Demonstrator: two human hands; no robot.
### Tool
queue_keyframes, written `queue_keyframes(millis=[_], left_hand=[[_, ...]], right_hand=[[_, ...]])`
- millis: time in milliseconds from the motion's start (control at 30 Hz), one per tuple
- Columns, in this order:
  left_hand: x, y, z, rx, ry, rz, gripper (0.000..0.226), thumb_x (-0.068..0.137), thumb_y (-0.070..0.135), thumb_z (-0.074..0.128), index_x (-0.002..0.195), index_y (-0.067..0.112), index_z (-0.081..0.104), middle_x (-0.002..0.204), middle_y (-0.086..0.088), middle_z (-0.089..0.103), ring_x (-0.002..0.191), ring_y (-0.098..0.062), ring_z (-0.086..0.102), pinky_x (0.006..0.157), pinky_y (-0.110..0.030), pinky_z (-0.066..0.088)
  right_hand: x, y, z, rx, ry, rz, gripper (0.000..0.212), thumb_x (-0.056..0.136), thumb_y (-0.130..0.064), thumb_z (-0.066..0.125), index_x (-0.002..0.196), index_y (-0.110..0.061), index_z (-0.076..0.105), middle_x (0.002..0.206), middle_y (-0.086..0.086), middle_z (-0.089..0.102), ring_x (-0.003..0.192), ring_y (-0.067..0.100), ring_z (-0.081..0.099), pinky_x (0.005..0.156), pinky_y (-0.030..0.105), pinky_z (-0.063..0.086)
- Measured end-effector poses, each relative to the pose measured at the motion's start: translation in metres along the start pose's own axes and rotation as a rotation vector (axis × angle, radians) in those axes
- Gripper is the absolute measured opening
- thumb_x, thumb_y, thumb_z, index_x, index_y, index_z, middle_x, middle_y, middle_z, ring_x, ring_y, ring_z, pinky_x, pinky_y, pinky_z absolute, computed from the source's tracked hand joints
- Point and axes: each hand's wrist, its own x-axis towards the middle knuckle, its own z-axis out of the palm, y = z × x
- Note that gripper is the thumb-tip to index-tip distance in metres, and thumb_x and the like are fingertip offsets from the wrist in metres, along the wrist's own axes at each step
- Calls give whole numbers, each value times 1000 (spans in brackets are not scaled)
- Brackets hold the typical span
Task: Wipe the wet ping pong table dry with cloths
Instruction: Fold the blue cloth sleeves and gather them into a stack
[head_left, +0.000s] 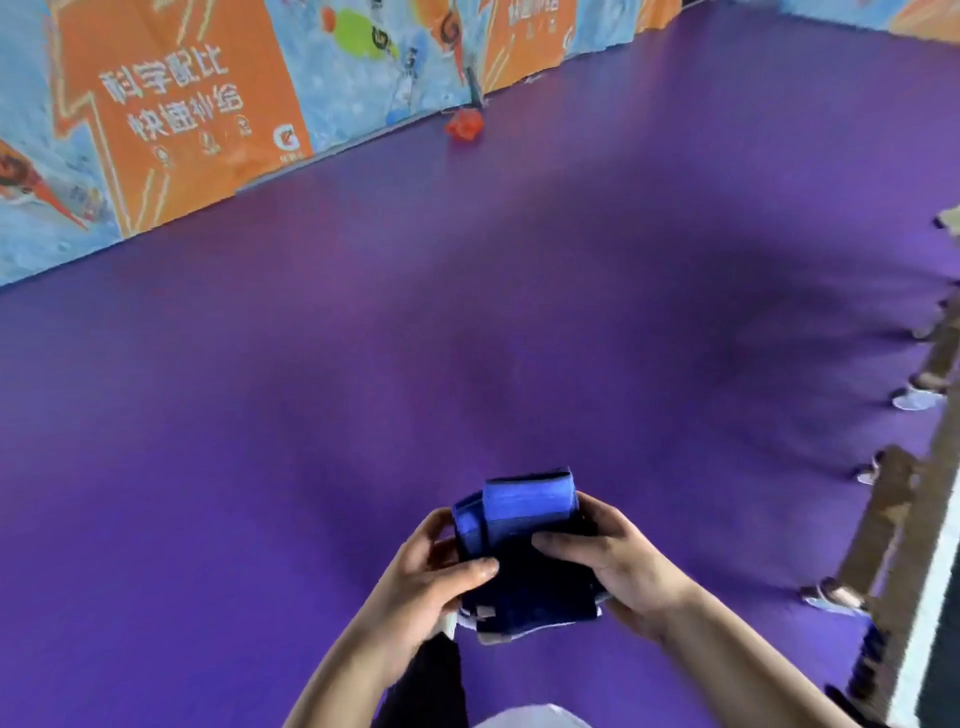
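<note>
I see one folded blue cloth (524, 551), long axis pointing away from me, gripped by my left hand (431, 582) and right hand (618, 566), thumbs on top.

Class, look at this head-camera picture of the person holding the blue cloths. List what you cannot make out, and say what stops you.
- The ping pong table: not in the head view at all; only purple floor shows.
- Blue cloths: how many, and whether wet, unclear; folded together, part covered by left hand and right hand.
- People at the right edge: only shoes show, cut off and blurred.
- Red thing by the wall: too small and blurred to name.
</note>
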Motion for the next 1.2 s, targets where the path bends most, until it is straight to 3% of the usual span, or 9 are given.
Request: queue_keyframes(millis=[200, 333, 433, 533, 667, 767, 933, 1133, 1200], left_hand=[[149, 112, 7, 19, -354, -78, 74, 53, 16, 86, 123, 20, 65, 112, -19, 73, 92, -28, 69, 72, -40, 53], [242, 175, 77, 70, -609, -61, 59, 64, 10, 86, 120, 17, 68, 116, -22, 71, 97, -34, 69, 78, -46, 51], [316, 207, 130, 84, -635, -71, 43, 77, -5, 71, 117, 7, 64, 108, -20, 73, 80, -26, 72, 54, -34, 55], [391, 227, 175, 104, -535, -83, 29, 82, -6, 66, 107, 7, 63, 103, -18, 72, 72, -27, 72, 52, -35, 56], [477, 261, 225, 192, -373, -149, 35, 79, -1, 75, 110, 3, 59, 80, -18, 62, 56, -27, 67, 50, -38, 57], [540, 298, 263, 256, -313, -98, 53, 63, 1, 83, 110, -4, 58, 68, -15, 62, 59, -27, 64, 55, -41, 59], [646, 329, 322, 238, -300, -108, 34, 84, -3, 70, 115, -3, 58, 92, -26, 66, 81, -38, 67, 69, -50, 57], [790, 345, 425, 305, -320, -214, 30, 83, 4, 75, 110, 7, 65, 101, -19, 75, 82, -36, 72, 66, -43, 59], [839, 364, 470, 310, -362, -241, 28, 84, 7, 75, 110, 10, 64, 95, -15, 75, 70, -30, 71, 56, -37, 57]], right_hand=[[58, -88, -27, 3, 368, -91, 45, 80, -18, 74, 124, -12, 65, 119, 14, 71, 105, 23, 68, 86, 33, 54], [53, -135, -91, 140, 560, -137, 46, 88, -41, 67, 130, -25, 62, 129, 7, 68, 108, 28, 63, 90, 43, 49], [63, -147, -152, 177, 865, -172, 47, 80, -56, 62, 121, -33, 66, 121, 1, 70, 103, 15, 65, 96, 39, 49], [91, -152, -216, 30, 1133, -150, 60, 66, -68, 70, 118, -39, 67, 121, -10, 69, 116, 6, 62, 98, 27, 46], [135, -182, -293, -211, 1177, -3, 53, 88, -53, 67, 137, -38, 53, 138, -21, 52, 132, -4, 41, 106, 18, 31], [167, -217, -354, -389, 1223, 17, 61, 87, -61, 62, 143, -40, 46, 146, -22, 44, 143, 2, 30, 117, 29, 28], [224, -285, -457, -549, 1221, 153, 69, 90, -66, 52, 151, -38, 36, 159, -13, 31, 151, 10, 16, 122, 37, 19], [284, -338, -586, -593, 1296, 339, 71, 92, -68, 45, 154, -39, 26, 163, -13, 23, 153, 13, 9, 121, 37, 15], [299, -360, -625, -572, 1297, 425, 72, 92, -68, 45, 155, -38, 26, 163, -12, 23, 153, 13, 11, 121, 38, 16]])
